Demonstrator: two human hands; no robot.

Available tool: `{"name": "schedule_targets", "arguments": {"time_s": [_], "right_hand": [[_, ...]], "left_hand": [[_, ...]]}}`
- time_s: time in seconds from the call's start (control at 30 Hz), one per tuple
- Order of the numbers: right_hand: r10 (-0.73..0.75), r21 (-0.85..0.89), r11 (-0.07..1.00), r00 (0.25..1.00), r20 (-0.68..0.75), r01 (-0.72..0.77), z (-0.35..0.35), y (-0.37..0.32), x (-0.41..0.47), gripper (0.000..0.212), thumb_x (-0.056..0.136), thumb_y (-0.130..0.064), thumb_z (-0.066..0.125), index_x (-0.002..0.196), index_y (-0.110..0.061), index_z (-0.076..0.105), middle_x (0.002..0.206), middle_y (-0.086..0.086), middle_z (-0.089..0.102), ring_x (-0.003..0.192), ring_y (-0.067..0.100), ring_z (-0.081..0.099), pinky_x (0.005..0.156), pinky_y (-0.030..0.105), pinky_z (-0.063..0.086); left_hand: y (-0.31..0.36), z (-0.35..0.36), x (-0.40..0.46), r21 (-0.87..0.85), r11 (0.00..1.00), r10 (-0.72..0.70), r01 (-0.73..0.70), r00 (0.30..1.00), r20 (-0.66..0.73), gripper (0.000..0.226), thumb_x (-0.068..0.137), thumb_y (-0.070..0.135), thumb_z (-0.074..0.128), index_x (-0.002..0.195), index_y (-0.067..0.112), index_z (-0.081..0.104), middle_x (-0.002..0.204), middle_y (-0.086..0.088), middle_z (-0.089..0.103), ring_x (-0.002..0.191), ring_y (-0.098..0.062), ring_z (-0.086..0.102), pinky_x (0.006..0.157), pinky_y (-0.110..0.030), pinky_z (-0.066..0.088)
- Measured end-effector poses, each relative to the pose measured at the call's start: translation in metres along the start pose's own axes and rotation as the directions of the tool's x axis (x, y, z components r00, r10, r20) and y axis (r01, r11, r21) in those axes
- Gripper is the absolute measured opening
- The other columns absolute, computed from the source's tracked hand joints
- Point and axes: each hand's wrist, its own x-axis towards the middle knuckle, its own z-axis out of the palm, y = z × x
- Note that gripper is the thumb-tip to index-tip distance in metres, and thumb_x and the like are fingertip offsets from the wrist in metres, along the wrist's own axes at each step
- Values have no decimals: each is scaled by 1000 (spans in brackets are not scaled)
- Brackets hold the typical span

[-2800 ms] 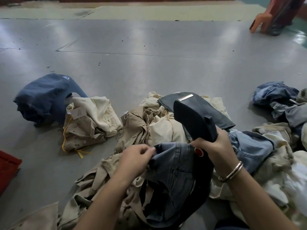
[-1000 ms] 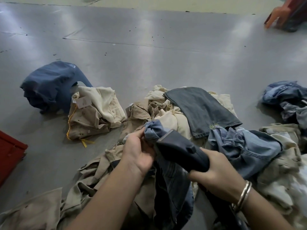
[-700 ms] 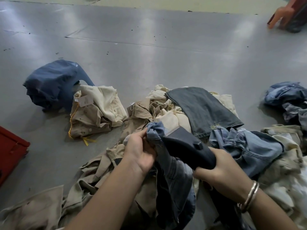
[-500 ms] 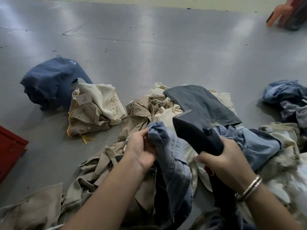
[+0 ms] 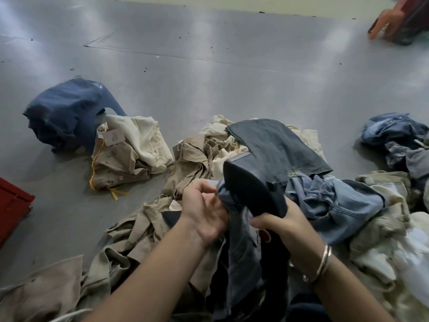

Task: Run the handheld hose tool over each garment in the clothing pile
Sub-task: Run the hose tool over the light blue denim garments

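While the right hand [image 5: 278, 225] clenches the dark tool [image 5: 253, 189] at lower centre, its flat head rises above the fist, pressed against bunched blue denim [image 5: 239, 247] that the left hand [image 5: 204, 217] pinches just beside it. Beige and denim clothes [image 5: 199, 159] crowd the lower frame; bare grey floor [image 5: 232, 77] fills the upper half. A red spot shows under the fist.

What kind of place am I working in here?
Probably a garment workshop or laundry floor: a clothing pile lies on a wide grey work surface, one folded garment carries a tag, and the right hand holds a hose tool.
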Motion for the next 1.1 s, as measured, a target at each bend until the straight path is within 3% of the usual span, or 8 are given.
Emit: {"name": "schedule_targets", "arguments": {"time_s": [0.17,0.3,0.47,0.6,0.7,0.8,0.97,1.1], "right_hand": [[-31,0,1000,994,-106,31,10,3,11,19,56,-6,65,74,-14,63,60,0,60,59,14,55,54,29,44],[-23,46,998,976,-215,34,10,1,14,16,55,-6,62,70,-8,57,53,5,51,50,15,47,45,26,37],[-66,31,997,967,-246,76,10,-2,12,14,57,-6,61,71,-3,59,53,4,52,52,16,47,46,25,38],[-61,-13,998,969,-240,60,7,-3,13,11,60,-4,65,65,-9,57,49,-2,50,49,12,44,44,23,36],[-12,-77,997,968,-252,-8,1,0,19,26,72,10,66,63,-10,53,47,-3,48,45,11,42,43,22,35],[36,-89,994,956,-291,-65,-7,1,23,26,73,14,61,62,-7,51,46,-3,47,44,9,41,41,20,33],[7,-106,994,975,-224,-32,-23,-19,9,20,70,16,64,68,0,53,53,13,53,48,22,51,43,25,43],[-35,-350,936,998,-52,14,-22,-32,-20,14,50,-11,63,59,-10,52,44,1,50,40,8,43,40,21,34]], "left_hand": [[-8,4,2,141,981,111,-130,984,138,24,68,3,44,85,5,61,73,-9,64,64,-19,64,63,-25,54],[-14,5,3,524,797,253,-302,953,165,32,81,-15,50,106,2,62,87,-12,70,73,-14,70,59,-20,54],[-13,-2,3,753,583,392,-306,917,69,20,83,8,71,99,4,59,71,-2,71,66,-9,68,56,-17,51],[-16,2,3,634,705,434,-317,900,-33,6,91,7,60,87,9,56,59,2,67,51,-4,62,46,-15,47],[-16,9,-1,342,923,223,-175,969,-105,17,98,17,49,86,9,59,57,-1,67,46,-7,63,44,-17,49],[-3,13,-12,133,991,-11,19,998,-66,48,98,29,45,67,2,70,52,-7,66,42,-11,63,42,-19,52],[9,11,-11,98,988,132,-121,985,-115,31,93,31,53,86,6,69,75,-7,66,71,-18,60,76,-28,49],[13,9,-6,105,970,234,-217,954,-186,26,93,31,55,97,8,66,86,-11,67,75,-21,64,75,-34,54]]}}
